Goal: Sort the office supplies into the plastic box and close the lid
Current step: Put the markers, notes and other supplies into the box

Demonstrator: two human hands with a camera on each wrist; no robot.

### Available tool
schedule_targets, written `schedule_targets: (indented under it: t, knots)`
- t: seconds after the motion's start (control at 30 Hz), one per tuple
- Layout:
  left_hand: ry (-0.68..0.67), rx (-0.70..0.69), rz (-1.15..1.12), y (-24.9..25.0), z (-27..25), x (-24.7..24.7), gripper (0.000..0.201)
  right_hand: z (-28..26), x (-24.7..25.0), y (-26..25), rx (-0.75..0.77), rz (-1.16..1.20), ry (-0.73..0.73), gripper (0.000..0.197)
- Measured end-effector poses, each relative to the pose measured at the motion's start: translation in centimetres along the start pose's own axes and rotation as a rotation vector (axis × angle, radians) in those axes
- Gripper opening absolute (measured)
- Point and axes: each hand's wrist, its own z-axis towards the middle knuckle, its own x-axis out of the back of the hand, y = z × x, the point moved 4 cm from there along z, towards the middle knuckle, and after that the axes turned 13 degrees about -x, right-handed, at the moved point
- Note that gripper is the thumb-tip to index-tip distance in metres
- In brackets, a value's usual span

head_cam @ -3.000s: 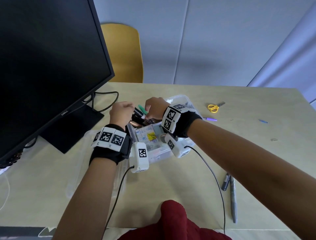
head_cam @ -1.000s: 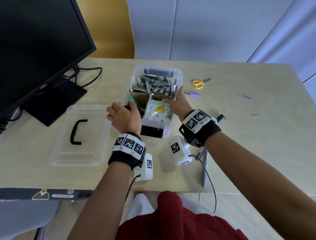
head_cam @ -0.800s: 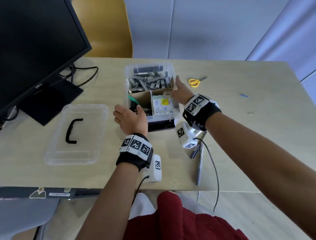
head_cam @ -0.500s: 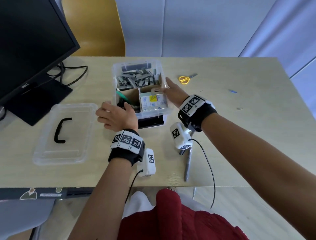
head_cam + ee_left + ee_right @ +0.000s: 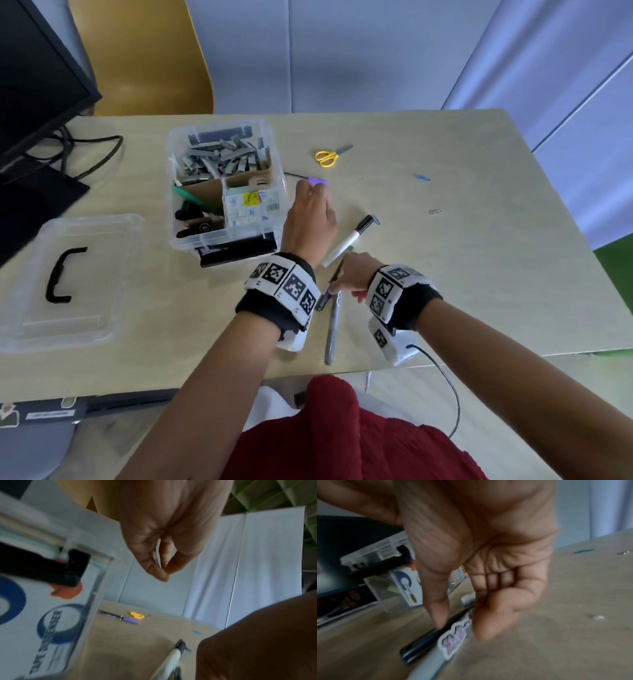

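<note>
- Your right fingers (image 5: pixel 489 626) and thumb were curled down onto two pens lying side by side near the front of the table (image 5: pixel 445 260): the thumb tip pressed on a black pen (image 5: pixel 426 639), the fingers beside a grey pen (image 5: pixel 333 329) with a sticker on its barrel. Whether either pen was already off the wood, the pictures did not show.
- Your right hand (image 5: pixel 354 274) sat low over those pens, close to your body.
- Your left hand (image 5: pixel 310 219) reached across, just right of the plastic box (image 5: pixel 178 161), its fingers loosely bunched towards the thumb and holding nothing.
- Just beyond your left fingertips lay a purple-capped pen (image 5: pixel 317 180), beside the box's right wall; I cannot tell whether they touched it.
- A white marker (image 5: pixel 349 241) with a black cap lay slanted between your two hands.
- The box stood open, with grey staple strips in its far compartment, a tape dispenser carton at the near right, and dark pens at the near left.
- The clear lid (image 5: pixel 113 274) lay apart to the left, its black handle upward.
- Yellow scissors (image 5: pixel 327 157) lay farther back on the table, beyond the purple-capped pen.
</note>
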Motion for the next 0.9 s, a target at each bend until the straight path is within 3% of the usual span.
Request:
schedule_targets:
  t: [0.1,0.23,0.37,0.43,0.53,0.67,0.7,0.83,0.9]
  knots:
    - [-0.258,0.124,0.090,-1.8,-0.6,-2.7,0.021,0.5,-1.2,0.4,-0.003,0.017,-0.025,0.018]
    - [-0.605,0.251,0.176,-4.2,-2.9,-5.8,0.020,1.3,-1.0,1.0,-0.015,0.094,0.006,0.020]
    - [-0.764,0.328,0.157,-5.0,-5.2,-7.6,0.038,1.9,0.8,2.2,-0.036,0.298,0.047,0.022]
    - [-0.760,0.340,0.189,-4.9,-5.8,-8.0,0.042,2.2,2.1,3.0,-0.009,0.433,0.035,0.017]
    - [-0.725,0.307,0.233,-4.7,-5.8,-7.9,0.033,2.6,4.0,4.4,0.050,0.729,0.031,0.015]
    - [-0.625,0.316,0.050,-4.2,-4.4,-6.0,0.009,2.8,5.4,5.6,0.088,1.077,0.011,0.024]
    - [-0.596,0.319,-0.012,-4.0,-3.8,-5.3,0.004,2.7,5.7,5.7,0.111,1.114,0.021,0.024]
    - [-0.416,0.314,-0.215,-3.4,-1.5,-3.5,0.017,2.6,6.0,5.4,0.182,1.139,0.067,0.024]
    - [-0.406,0.351,-0.273,-3.3,-1.1,-4.0,0.018,2.9,5.0,5.0,0.148,1.113,0.038,0.027]
